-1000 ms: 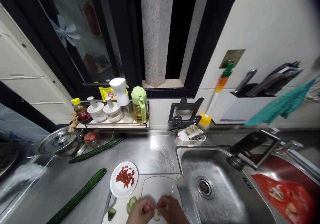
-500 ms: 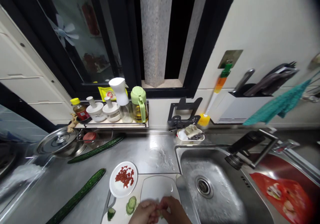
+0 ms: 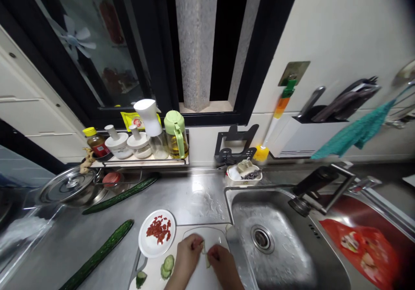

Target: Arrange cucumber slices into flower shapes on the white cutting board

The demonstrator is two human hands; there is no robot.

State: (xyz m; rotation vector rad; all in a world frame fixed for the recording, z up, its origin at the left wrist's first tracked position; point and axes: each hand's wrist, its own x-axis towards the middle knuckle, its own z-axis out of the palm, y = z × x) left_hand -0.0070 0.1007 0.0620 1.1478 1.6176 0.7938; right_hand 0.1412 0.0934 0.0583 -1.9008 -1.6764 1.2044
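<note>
Fingertips (image 3: 195, 244) of the left hand (image 3: 186, 257) are closed together on the far end of a pale cucumber strip (image 3: 205, 252). Fingertips (image 3: 212, 252) of the right hand (image 3: 224, 263) are pinched on the same strip, a little nearer to us. We note the strip is thin, whitish-green and held between the two hands, just above the surface. We cannot tell whether its near end touches the surface.

Both hands sit over a white cutting board (image 3: 207, 234) at the near edge of the steel counter (image 3: 194, 195). Left of the left hand, a few round cucumber slices (image 3: 167, 266) lie overlapping on the board. Further left lies a dark green cucumber end (image 3: 140, 278).

Just beyond the slices, a white plate (image 3: 145, 249) holds a small heap of red berries (image 3: 158, 230). The plate's right rim meets the board's far left corner.

Left of the plate, a whole cucumber (image 3: 97, 255) lies slantwise on the counter. We log a second cucumber (image 3: 121, 193) farther back, near a steel pot lid (image 3: 66, 184).

Right of the board, touching its edge, is the steel sink (image 3: 285, 255) with its drain (image 3: 261, 237). A dark faucet (image 3: 319, 186) reaches over it from the right.

Along the far wall a condiment rack (image 3: 139, 162) carries jars and bottles. A soap dish (image 3: 243, 172) stands at the sink's far left corner.
</note>
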